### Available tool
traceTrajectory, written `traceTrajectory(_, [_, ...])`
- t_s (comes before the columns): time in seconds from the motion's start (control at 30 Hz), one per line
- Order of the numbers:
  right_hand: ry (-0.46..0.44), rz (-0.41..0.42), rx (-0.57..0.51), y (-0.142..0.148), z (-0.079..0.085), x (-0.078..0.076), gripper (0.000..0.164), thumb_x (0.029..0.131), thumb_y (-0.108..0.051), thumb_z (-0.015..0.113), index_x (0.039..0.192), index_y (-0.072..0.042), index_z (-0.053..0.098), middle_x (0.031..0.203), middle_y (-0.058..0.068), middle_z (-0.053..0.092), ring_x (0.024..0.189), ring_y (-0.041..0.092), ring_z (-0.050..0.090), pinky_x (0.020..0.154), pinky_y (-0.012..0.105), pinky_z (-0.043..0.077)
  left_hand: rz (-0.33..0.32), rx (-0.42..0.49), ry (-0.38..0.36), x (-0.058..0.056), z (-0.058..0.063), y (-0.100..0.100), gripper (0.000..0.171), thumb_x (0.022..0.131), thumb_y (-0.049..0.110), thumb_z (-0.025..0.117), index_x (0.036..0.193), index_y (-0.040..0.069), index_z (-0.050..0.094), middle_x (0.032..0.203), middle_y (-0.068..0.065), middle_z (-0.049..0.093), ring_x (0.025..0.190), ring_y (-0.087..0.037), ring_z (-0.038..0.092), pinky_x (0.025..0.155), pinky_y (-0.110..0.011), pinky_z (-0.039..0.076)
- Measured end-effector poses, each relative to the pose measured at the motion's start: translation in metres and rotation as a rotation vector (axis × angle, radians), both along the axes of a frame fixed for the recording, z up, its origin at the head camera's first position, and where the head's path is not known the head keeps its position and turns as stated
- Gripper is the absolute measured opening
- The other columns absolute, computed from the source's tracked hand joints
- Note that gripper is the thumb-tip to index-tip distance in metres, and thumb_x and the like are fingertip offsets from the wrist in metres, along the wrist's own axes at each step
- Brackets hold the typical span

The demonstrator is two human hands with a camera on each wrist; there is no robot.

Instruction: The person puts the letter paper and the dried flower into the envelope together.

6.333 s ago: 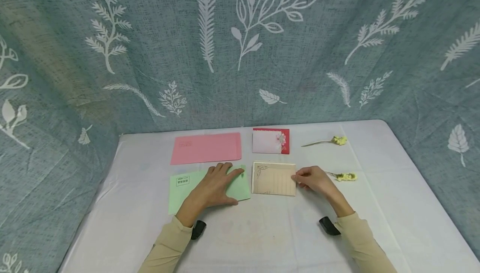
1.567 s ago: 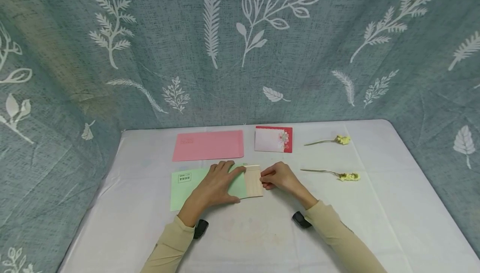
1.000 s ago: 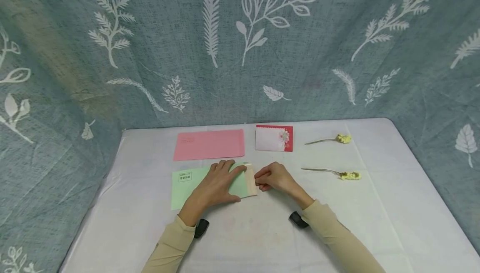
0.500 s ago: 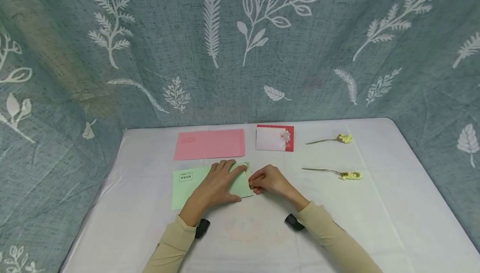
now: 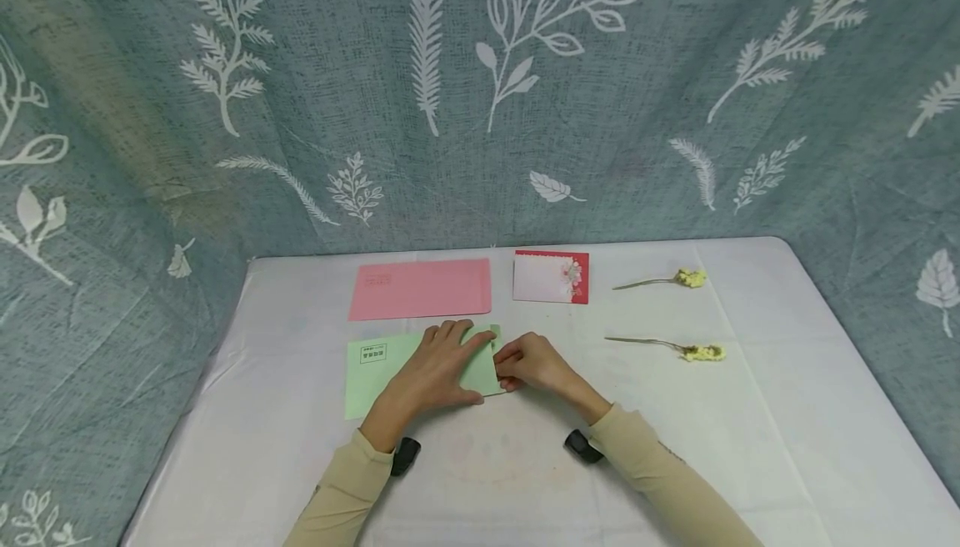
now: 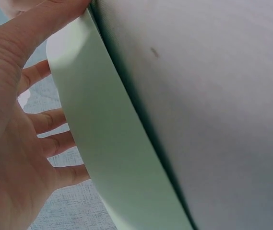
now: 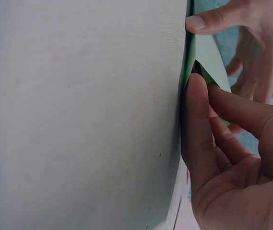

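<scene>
A light green envelope (image 5: pixel 405 355) lies in the middle left of the table. Across its right part my left hand (image 5: pixel 438 368) is spread, thumb on the near edge and fingers on the far edge, holding it between them. In the left wrist view the envelope (image 6: pixel 98 110) spans from the thumb to the fingertips. At its right end my right hand (image 5: pixel 536 363) has curled fingers, their tips in the mouth. The right wrist view shows the envelope (image 7: pixel 208 52) bowed with a gap at the right hand (image 7: pixel 237 148). The beige card is hidden inside and behind these fingers.
Behind the green envelope lies a pink envelope (image 5: pixel 420 288). A red and white floral card (image 5: pixel 551 277) is right of it. Two yellow flower stems (image 5: pixel 663 280) lie farther right on the white-covered table (image 5: pixel 495 480), before a leaf-patterned curtain (image 5: pixel 450 180).
My right hand has moved left with the beige card, sliding it into the green envelope until it no longer shows. My left hand has stayed on the envelope.
</scene>
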State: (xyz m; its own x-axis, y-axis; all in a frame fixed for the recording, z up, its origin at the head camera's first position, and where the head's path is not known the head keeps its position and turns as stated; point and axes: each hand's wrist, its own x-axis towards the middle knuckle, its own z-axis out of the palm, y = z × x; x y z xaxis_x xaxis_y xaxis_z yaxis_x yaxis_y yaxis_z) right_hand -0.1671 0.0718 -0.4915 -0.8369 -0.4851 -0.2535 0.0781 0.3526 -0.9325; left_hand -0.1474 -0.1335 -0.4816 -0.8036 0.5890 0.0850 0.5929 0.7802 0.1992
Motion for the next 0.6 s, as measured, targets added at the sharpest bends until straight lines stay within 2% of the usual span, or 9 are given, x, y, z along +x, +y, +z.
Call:
traceTrajectory(0.27, [0.051,-0.001,0.046,0.021,0.004,-0.008,0.02,0.092,-0.007,0.066,0.104,0.008,0.071,0.081,0.015,0.073,0.065,0.016,0.069,0.063,0.029,0.058,-0.006,-0.02,-0.016,-0.001,0.0,0.001,0.09,0.066,0.049,0.088,0.142,0.02,0.049,0.135,-0.014,0.048,0.12,-0.031,0.047,0.099,-0.051,0.039])
traceTrajectory(0.6, [0.238,-0.156,0.14,0.088,0.013,-0.018,0.02,0.091,-0.009,0.068,0.103,0.006,0.073,0.085,0.016,0.073,0.071,0.026,0.07,0.063,0.033,0.058,-0.012,-0.013,-0.028,-0.002,0.001,-0.001,0.09,0.066,0.048,0.088,0.142,0.019,0.049,0.135,-0.015,0.048,0.121,-0.032,0.047,0.099,-0.052,0.04])
